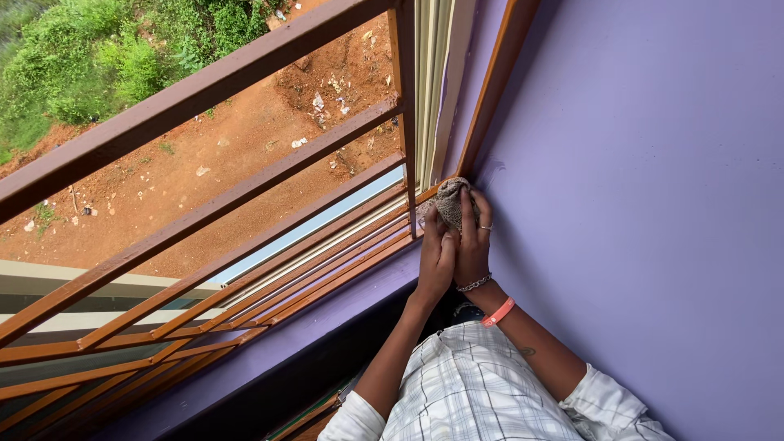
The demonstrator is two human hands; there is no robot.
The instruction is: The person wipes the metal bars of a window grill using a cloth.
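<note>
A crumpled grey-brown cloth (448, 200) is pressed into the corner where the brown wooden window frame (404, 122) meets the purple wall (653, 204). My right hand (475, 245) wraps its fingers over the cloth; it has a ring, a chain bracelet and an orange wristband. My left hand (435, 261) lies close against the right hand, its fingertips on the cloth's lower edge. Both arms rise from my white checked shirt (474, 392).
Brown grille bars (245, 188) run across the open window on the left. Through them I see bare red earth with litter and green bushes (98, 57) far below. A purple sill (327, 318) runs under the frame, with a dark strip beneath it.
</note>
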